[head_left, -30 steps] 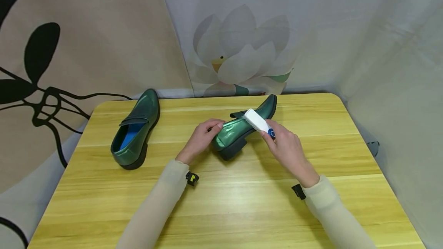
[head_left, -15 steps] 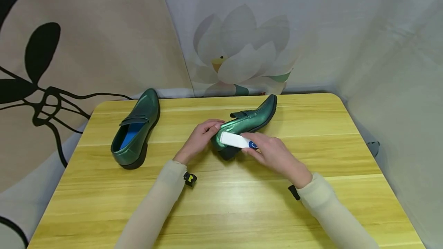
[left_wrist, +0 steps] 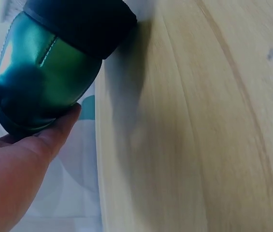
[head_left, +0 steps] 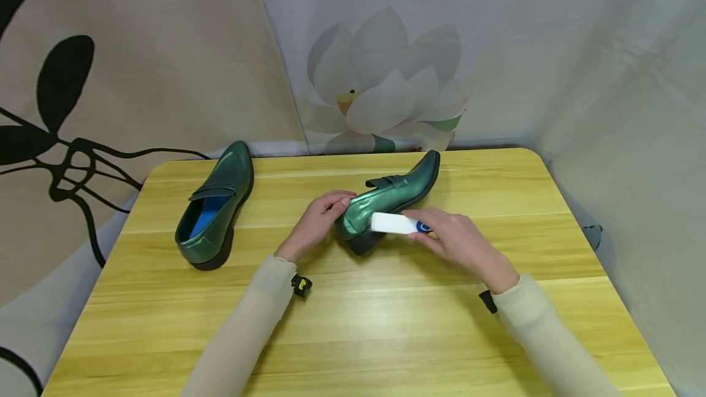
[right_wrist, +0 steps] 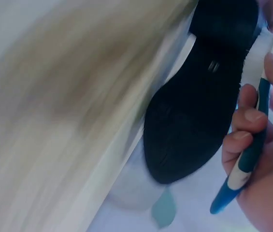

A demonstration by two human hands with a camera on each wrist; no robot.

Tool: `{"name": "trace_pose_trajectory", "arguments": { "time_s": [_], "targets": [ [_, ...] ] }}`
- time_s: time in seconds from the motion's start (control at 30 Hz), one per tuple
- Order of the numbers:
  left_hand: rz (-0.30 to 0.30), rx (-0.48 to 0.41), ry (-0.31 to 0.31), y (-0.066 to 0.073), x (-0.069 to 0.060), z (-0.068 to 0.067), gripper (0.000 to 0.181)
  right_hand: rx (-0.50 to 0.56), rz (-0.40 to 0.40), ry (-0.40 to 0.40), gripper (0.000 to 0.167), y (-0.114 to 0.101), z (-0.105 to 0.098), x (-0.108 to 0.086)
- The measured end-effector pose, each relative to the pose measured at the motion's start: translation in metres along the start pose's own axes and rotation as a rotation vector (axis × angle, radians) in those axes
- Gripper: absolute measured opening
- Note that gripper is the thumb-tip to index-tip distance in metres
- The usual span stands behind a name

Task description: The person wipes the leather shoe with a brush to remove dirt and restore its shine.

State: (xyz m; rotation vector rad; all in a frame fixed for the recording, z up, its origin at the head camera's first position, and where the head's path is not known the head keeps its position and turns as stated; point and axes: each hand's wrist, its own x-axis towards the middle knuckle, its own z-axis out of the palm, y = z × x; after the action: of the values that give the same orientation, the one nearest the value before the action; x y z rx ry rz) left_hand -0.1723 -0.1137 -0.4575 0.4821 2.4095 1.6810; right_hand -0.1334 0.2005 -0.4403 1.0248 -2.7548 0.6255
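A shiny green loafer (head_left: 386, 198) with a black sole is tilted on its side over the table, toe pointing to the back right. My left hand (head_left: 317, 222) grips it at the heel end, thumb and fingers on the opening's rim, as the left wrist view of the heel (left_wrist: 49, 72) also shows. In my right hand (head_left: 460, 241) is a white-and-blue brush (head_left: 394, 223), its bristles against the loafer's side near the heel. The right wrist view shows the fingers curled round the brush's blue handle (right_wrist: 254, 145), beside the black sole (right_wrist: 189, 106).
A second green loafer (head_left: 215, 207) with a blue insole stands upright at the table's left. The wooden table (head_left: 386, 336) reaches back to a hanging cloth (head_left: 386, 78) printed with a flower.
From the loafer's upper middle, the brush in my right hand has swept down and left to the heel side, then shifted slightly right. The left hand and loafer have stayed put.
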Motion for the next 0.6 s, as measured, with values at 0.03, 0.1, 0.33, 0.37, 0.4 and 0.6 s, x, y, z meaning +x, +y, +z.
{"name": "trace_pose_trajectory", "arguments": {
  "time_s": [0.03,0.1,0.33,0.37,0.4,0.6],
  "targets": [
    [-0.004,0.001,0.004,0.0,0.0,0.0,0.035,-0.001,0.027,0.011,0.047,0.005,-0.003,-0.001],
    [-0.007,0.003,0.009,0.0,0.0,-0.001,0.035,-0.008,0.067,0.031,0.048,0.011,-0.006,-0.003],
    [0.0,0.015,0.014,0.0,0.001,-0.002,0.036,0.003,-0.061,0.006,0.047,-0.007,0.005,-0.003],
    [0.002,0.018,0.014,0.0,0.001,-0.002,0.036,0.003,-0.09,-0.006,0.046,-0.012,0.007,-0.002],
    [0.001,0.019,0.014,0.0,0.001,-0.002,0.036,0.001,-0.114,-0.016,0.045,-0.017,0.01,0.0],
    [-0.006,0.028,0.026,-0.002,0.001,-0.001,0.037,-0.023,-0.122,-0.016,0.045,-0.024,0.013,-0.001]
  ]
}}
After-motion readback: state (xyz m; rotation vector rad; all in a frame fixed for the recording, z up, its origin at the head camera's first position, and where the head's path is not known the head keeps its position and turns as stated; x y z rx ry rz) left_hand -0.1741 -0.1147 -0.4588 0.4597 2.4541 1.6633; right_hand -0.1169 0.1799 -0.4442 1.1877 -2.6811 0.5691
